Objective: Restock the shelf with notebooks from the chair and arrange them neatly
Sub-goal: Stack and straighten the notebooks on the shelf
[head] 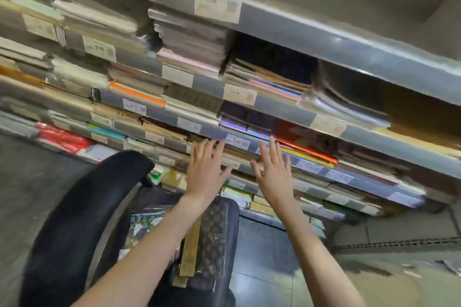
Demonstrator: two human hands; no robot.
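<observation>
The frame is blurred by motion. My left hand (205, 172) and my right hand (273, 173) are both raised in front of a grey metal shelf (282, 109), fingers spread, holding nothing. Their fingertips reach the shelf edge with price labels, below flat stacks of notebooks (269, 80). Under my forearms stands a black office chair (82, 209). On its seat lie more notebooks (212, 232), a dark patterned one on top and a colourful one beside it.
Several shelf tiers are packed with flat stacks of paper and notebooks, with an orange cover (306, 149) just right of my hands. A red packet (62, 138) lies low at the left. Grey tiled floor (399, 229) and a cardboard sheet (399, 244) are at the right.
</observation>
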